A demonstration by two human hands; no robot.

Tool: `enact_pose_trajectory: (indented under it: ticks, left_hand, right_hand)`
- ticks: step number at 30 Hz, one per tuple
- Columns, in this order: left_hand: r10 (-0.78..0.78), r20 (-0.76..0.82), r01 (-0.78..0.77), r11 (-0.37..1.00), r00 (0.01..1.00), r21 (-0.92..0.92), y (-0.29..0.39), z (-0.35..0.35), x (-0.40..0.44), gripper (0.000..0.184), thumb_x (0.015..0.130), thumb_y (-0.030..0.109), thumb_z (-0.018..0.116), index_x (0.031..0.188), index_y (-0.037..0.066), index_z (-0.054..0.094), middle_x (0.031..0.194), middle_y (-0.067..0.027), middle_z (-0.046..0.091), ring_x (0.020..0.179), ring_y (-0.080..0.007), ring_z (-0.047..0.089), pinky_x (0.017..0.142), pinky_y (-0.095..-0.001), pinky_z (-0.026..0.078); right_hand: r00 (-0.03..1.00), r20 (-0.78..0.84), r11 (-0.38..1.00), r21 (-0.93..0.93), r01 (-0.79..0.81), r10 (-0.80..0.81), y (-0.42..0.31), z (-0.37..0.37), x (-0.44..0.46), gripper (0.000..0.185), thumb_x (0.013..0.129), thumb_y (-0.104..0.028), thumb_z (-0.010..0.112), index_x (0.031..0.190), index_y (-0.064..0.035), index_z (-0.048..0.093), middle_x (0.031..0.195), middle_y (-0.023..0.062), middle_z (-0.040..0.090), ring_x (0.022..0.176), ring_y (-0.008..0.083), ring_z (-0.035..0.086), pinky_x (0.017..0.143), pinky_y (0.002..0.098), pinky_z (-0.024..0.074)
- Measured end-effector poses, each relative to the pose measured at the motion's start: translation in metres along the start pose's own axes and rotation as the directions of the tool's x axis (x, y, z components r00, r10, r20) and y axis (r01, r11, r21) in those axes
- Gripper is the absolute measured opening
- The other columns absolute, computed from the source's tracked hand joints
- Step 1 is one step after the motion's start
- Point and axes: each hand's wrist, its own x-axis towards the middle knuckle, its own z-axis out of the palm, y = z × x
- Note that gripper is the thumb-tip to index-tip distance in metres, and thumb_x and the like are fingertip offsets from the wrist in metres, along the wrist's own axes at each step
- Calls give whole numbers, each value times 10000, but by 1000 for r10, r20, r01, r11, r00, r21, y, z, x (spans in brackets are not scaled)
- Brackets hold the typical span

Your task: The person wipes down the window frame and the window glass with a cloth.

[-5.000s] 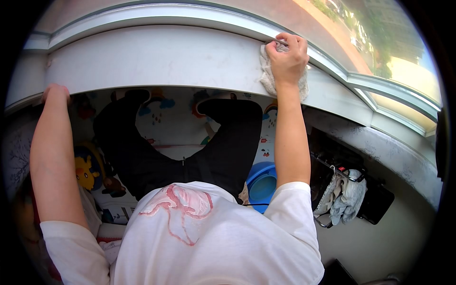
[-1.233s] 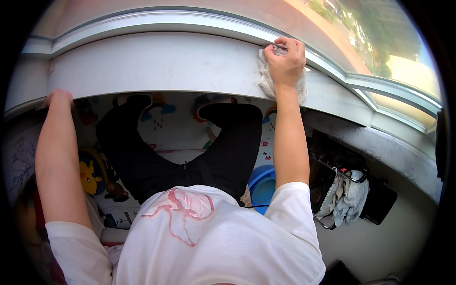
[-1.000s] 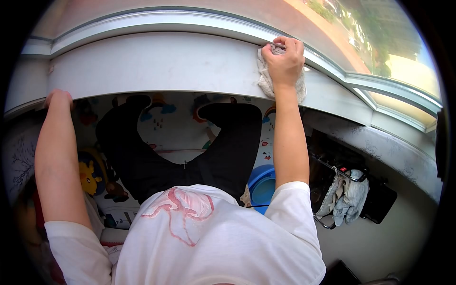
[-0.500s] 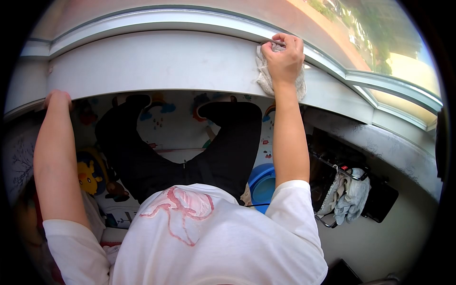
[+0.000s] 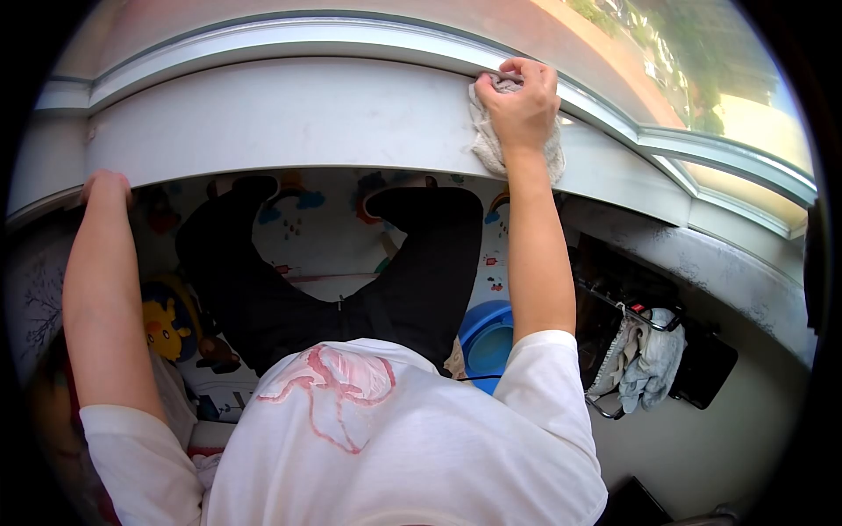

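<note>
A round blue plastic basin stood low down, between the person's black-trousered leg and the right upper arm, its lower part hidden by the white sleeve. Inside the rim lay a paler, greenish-blue round area; whether that was water or the bare bottom could not be told. A thin black cord crossed in front of it. Farther to the right, a black metal frame carried rumpled pale grey fabric, which hung over its bar.

The greyish-white, fluffy cloth lay on the smooth white window sill, right up by the pale metal window frame. It looked soft and creased, spread out raggedly on both sides of the wrist, with a greyer fold bunched at the top. The right hand was closed on that fold, thumb and curled fingers gripping it. The left hand rested at the sill's front edge, near its left end; its fingers were hidden, so their grip could not be told.
</note>
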Motion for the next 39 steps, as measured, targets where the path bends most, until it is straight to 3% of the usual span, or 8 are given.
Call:
enact_pose_trajectory:
  ticks: [9,24,30,37,39]
  left_hand:
    - [7,-3,-7,1000,1000,11,2,-13,-10,371,996,186,393,1164,90,710,1125,-58,759,1007,-201,707,895,-345,551]
    - [6,-13,-5,999,1000,33,-2,23,46,367,996,188,392,1166,100,705,1127,-59,757,1008,-193,704,899,-332,547]
    - [8,-17,-8,999,1000,36,12,-23,-13,365,996,188,391,1167,105,702,1127,-59,757,1009,-190,702,901,-326,545]
    - [15,-18,-15,999,1000,45,5,3,14,363,997,189,390,1169,109,700,1128,-59,756,1009,-186,701,903,-320,543]
    - [18,-17,-18,999,1000,43,6,12,67,363,997,189,390,1169,111,699,1129,-59,756,1009,-185,701,903,-318,542]
  right_hand:
    - [1000,-14,999,43,-7,8,2,1,0,195,709,-225,788,867,-176,683,950,1,634,957,202,628,870,397,455]
    - [1000,-3,999,48,-15,15,5,2,-1,187,715,-216,790,863,-169,686,951,-8,642,971,196,625,895,395,445]
    - [999,28,998,56,-31,30,0,-2,1,189,712,-209,790,866,-168,687,958,0,643,975,201,624,906,392,441]
    - [1000,9,998,68,-13,12,6,1,0,203,705,-218,799,866,-165,686,943,-12,648,970,196,626,902,391,438]
    - [1000,22,997,81,-18,17,3,-1,1,193,708,-213,793,862,-167,687,940,-11,649,972,196,625,904,391,439]
